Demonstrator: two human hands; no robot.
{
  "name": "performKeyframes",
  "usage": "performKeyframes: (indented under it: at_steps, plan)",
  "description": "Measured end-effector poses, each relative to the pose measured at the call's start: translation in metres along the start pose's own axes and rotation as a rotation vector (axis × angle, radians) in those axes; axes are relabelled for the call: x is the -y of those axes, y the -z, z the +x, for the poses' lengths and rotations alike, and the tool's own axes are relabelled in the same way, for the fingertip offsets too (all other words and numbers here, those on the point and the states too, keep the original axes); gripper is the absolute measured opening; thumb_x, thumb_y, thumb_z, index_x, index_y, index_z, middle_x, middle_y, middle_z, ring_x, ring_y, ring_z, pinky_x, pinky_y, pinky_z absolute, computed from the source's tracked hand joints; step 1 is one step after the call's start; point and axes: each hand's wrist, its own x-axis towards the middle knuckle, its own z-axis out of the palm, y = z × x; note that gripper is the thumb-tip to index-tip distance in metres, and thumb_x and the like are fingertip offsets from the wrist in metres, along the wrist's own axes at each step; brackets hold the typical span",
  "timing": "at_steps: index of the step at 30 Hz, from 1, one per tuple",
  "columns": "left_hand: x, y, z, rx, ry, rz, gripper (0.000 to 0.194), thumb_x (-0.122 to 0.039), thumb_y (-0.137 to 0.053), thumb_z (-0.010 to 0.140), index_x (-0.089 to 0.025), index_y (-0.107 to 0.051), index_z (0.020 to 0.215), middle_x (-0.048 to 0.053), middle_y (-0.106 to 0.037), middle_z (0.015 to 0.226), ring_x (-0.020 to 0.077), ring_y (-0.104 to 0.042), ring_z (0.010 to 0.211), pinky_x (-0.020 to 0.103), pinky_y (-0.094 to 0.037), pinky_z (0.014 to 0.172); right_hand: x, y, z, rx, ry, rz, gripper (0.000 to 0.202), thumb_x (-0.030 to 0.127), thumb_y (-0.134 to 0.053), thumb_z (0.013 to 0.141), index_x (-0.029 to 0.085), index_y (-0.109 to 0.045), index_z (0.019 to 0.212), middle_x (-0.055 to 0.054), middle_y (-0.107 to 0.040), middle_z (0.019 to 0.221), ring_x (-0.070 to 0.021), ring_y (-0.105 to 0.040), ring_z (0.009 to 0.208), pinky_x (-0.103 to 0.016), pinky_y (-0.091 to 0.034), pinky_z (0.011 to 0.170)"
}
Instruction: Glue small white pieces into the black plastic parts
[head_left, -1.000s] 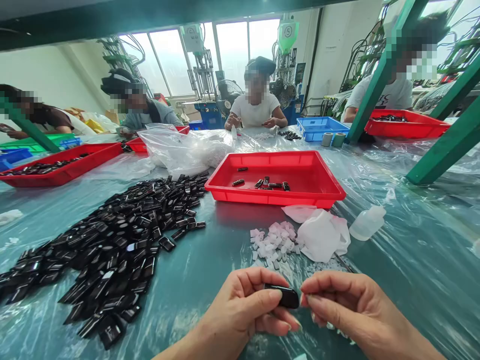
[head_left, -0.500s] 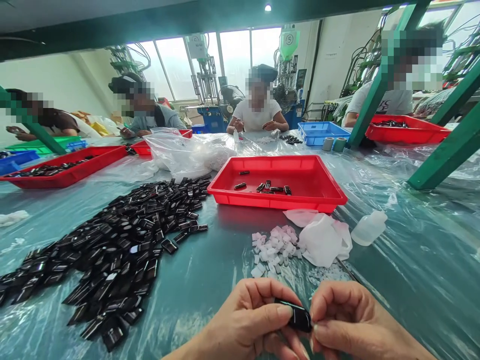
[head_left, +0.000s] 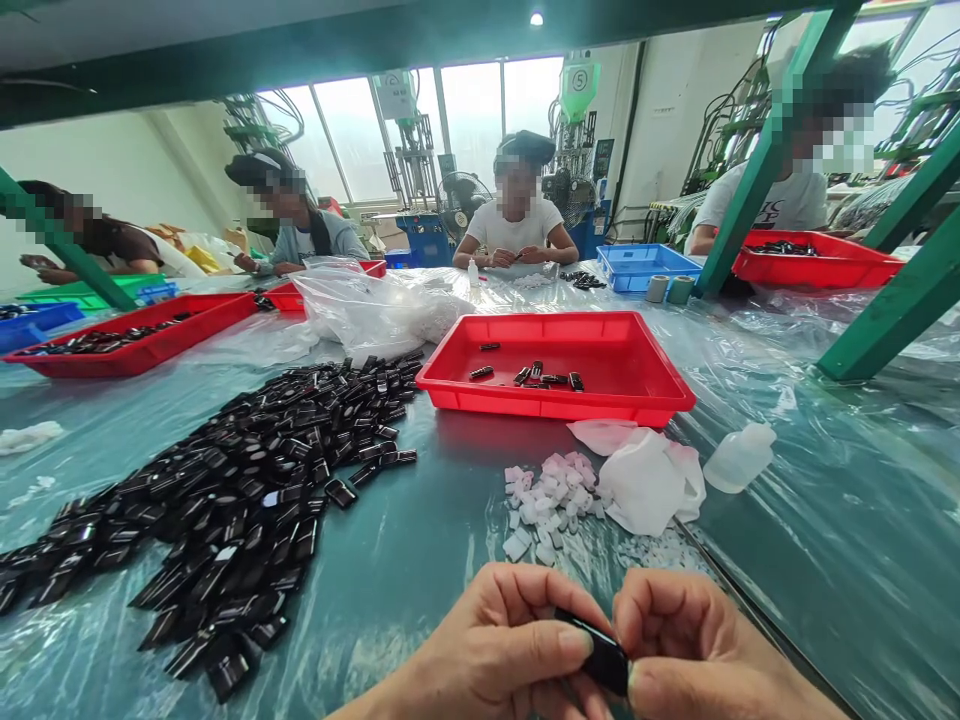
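Near the bottom centre, my left hand (head_left: 517, 640) holds a glossy black piece (head_left: 602, 655) between thumb and fingers. The fingers of my right hand (head_left: 690, 640) are pinched at the right end of that piece; anything small between them is hidden. Just beyond my hands lies a pile of small white translucent pads (head_left: 551, 500), with a crumpled white cloth (head_left: 645, 480) beside it. A big heap of similar black pieces (head_left: 255, 480) spreads over the left. Several black pieces lie inside the red tray (head_left: 555, 400) ahead.
A small translucent bottle (head_left: 741, 458) lies at the right of the cloth. A thin dark rod (head_left: 750, 610) runs behind my right hand. A clear plastic bag (head_left: 375, 305) is behind the heap. Green posts (head_left: 892, 290) stand at right. Other people sit across the table (head_left: 847, 480).
My right hand has shifted slightly left, closer to my left hand, and the black piece is tilted a little more. More of the dark rod shows. The person opposite has brought both hands together.
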Motion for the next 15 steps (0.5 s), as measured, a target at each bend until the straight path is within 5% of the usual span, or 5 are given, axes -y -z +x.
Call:
performKeyframes:
  at_steps: [5, 11, 15]
  plan:
    - [-0.005, -0.007, -0.001, -0.134, -0.071, 0.087, 0.020, -0.021, -0.072, 0.070, -0.007, -0.065, 0.082, 0.006, -0.066, 0.060, 0.0144, -0.066, 0.054, 0.014, -0.050, 0.047, 0.000, 0.000, 0.004, -0.080, 0.041, -0.092, 0.033, 0.037, -0.076, 0.063, 0.014, -0.056, 0.076, 0.005, -0.056, 0.053, -0.0025, -0.044, 0.041, -0.013, -0.035, 0.042]
    - [-0.035, -0.012, 0.001, -0.586, -0.318, 0.232, 0.015, -0.008, -0.059, 0.078, -0.008, -0.061, 0.093, 0.009, -0.068, 0.077, 0.0147, -0.068, 0.066, 0.017, -0.054, 0.061, 0.001, 0.001, 0.005, -0.163, 0.097, -0.225, 0.036, 0.048, -0.067, 0.070, 0.014, -0.056, 0.072, 0.002, -0.057, 0.054, -0.0052, -0.045, 0.044, -0.015, -0.038, 0.041]
    - [-0.064, -0.015, 0.007, -0.632, -0.412, 0.250, 0.015, -0.002, -0.052, 0.081, -0.007, -0.057, 0.093, 0.012, -0.066, 0.084, 0.0165, -0.067, 0.078, 0.019, -0.054, 0.068, -0.002, 0.002, 0.005, -0.141, 0.104, -0.320, 0.041, 0.051, -0.067, 0.068, 0.016, -0.047, 0.060, 0.003, -0.054, 0.049, -0.0036, -0.040, 0.038, -0.015, -0.032, 0.039]
